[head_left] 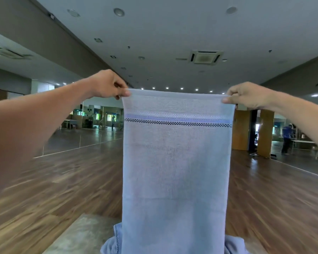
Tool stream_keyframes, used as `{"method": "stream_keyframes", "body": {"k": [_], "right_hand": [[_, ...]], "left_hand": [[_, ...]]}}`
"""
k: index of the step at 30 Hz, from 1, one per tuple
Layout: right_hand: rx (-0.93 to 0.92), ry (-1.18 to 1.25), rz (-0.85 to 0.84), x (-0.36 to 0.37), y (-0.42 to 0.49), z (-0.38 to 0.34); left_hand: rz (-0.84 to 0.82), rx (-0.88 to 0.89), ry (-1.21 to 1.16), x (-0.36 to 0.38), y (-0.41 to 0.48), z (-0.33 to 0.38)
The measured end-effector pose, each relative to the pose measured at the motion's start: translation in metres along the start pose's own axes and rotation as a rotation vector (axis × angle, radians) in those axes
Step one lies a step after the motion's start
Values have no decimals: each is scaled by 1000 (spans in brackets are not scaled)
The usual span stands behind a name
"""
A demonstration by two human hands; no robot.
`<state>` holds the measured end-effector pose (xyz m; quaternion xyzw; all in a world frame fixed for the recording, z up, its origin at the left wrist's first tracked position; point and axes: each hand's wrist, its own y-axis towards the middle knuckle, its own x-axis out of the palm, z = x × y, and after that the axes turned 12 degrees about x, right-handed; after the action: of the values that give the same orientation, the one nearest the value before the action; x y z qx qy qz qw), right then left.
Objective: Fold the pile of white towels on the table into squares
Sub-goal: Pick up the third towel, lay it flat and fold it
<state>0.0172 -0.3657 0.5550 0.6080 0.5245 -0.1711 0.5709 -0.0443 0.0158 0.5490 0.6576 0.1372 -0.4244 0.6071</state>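
Left hand [108,85]: raised at about 10 o'clock in the view, fingers curled, thumb and fingertips pinching the top left corner of the towel [174,162].
Right hand [246,96]: raised at about 2 o'clock, fingers curled, pinching the top right corner of the same towel.
Towel: white, held up in the air between both hands, top edge pulled nearly straight, hanging flat and full length down to 6 o'clock, where it runs out of view.
Band [178,121]: woven across the towel near its top, pale blue stripe above a dark checked line.
Pile [110,244]: more white cloth at 6 o'clock, bunched behind the hanging towel, showing at both its lower sides, one checked hem visible at 7 o'clock.
Bench [77,235]: pale speckled top at 7 o'clock, under the pile, mostly hidden.
Floor [44,180]: dark wood planks from 8 to 4 o'clock, blurred at the left.
Mirror wall [92,129]: far back at 9 o'clock.
Ceiling unit [205,57]: square vent at 1 o'clock, among small round lights.
Person [285,140]: in blue, far off at 3 o'clock, beside a table.
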Motion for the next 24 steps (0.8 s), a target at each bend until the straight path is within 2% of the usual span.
{"method": "stream_keyframes", "body": {"k": [3,5,7,10,12,15,18,20,22,24], "right_hand": [[-8,30,-63,-6,-3,-3],[46,113,-217,-10,-4,-2],[117,180,-376,-15,-5,0],[178,202,-584,-18,0,11],[214,234,-661,-19,3,18],[254,293,-733,-14,7,28],[283,302,-768,3,14,37],[310,281,-722,20,19,44],[324,259,-616,42,22,49],[308,274,-470,62,27,54]], "left_hand": [[-48,-1,-12,-2,-2,-2],[-122,-19,-46,-5,-4,-3],[-257,-70,-117,-7,-5,-3],[-500,-218,-362,-11,-7,-7],[-650,-259,-511,-11,-7,-12],[-772,-256,-595,-3,-5,-21],[-797,-302,-603,19,-1,-29],[-788,-320,-529,41,0,-32],[-703,-325,-418,67,0,-32],[-532,-295,-298,92,2,-34]]}}
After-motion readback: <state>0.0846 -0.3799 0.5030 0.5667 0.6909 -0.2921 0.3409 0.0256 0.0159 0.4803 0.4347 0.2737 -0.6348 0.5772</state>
